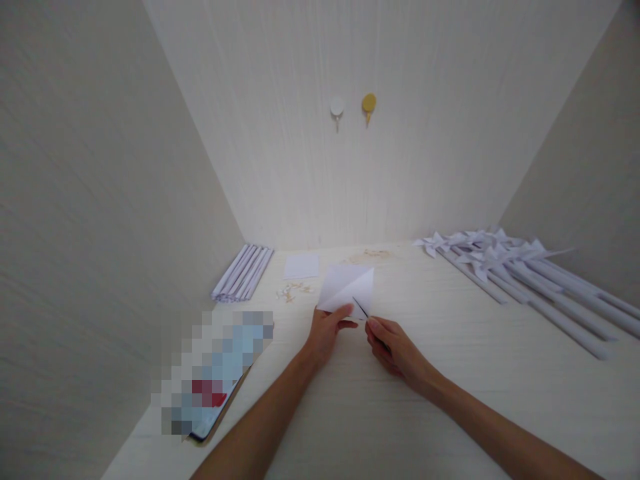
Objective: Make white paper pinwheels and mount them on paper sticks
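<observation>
My left hand (326, 331) pinches the near edge of a square white paper (346, 285), thumb on top and fingers beneath. A diagonal crease crosses this sheet. My right hand (393, 343) is closed round what look like small scissors (361, 307); a thin dark blade points up and left over the paper's lower right part. The handles are mostly hidden in my fingers. Beyond my left hand lies a stack of white paper squares (301, 266), with a scatter of small pale and tan pieces (294, 291) just in front of it.
Rolled white paper sticks (243, 273) lie bundled at the left. At the right are several white paper pinwheels (493, 259) on paper sticks. A phone (220, 383), partly blurred, leans at the near left. More tan bits (375, 254) lie by the back wall, which bears two hooks (369, 103).
</observation>
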The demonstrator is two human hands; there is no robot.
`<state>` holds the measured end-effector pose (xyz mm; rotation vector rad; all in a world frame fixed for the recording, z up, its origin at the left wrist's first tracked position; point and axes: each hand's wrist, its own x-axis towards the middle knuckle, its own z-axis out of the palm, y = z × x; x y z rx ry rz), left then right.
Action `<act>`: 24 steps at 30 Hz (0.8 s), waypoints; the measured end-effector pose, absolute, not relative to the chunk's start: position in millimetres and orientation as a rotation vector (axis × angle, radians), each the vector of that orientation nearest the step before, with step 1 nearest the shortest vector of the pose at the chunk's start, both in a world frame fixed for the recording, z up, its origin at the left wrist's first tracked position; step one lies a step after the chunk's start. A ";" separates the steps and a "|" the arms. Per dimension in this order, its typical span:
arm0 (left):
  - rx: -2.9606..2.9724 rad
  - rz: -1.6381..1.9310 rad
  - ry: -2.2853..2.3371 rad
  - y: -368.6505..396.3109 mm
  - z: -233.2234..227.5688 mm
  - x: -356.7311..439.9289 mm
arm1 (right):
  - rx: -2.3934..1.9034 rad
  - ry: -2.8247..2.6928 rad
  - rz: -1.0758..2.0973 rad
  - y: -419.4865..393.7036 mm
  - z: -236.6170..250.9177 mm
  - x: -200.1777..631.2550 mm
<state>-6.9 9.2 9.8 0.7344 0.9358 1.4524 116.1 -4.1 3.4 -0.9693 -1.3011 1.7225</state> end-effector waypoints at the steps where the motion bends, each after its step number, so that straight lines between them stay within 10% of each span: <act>1: 0.741 1.449 0.938 9.2 9.3 -7.1 | -0.978 -1.297 1.725 -4.2 3.4 116.3; 24: 0.792 1.405 0.939 8.5 8.2 -7.5 | -0.972 -1.318 1.708 -3.6 2.1 116.4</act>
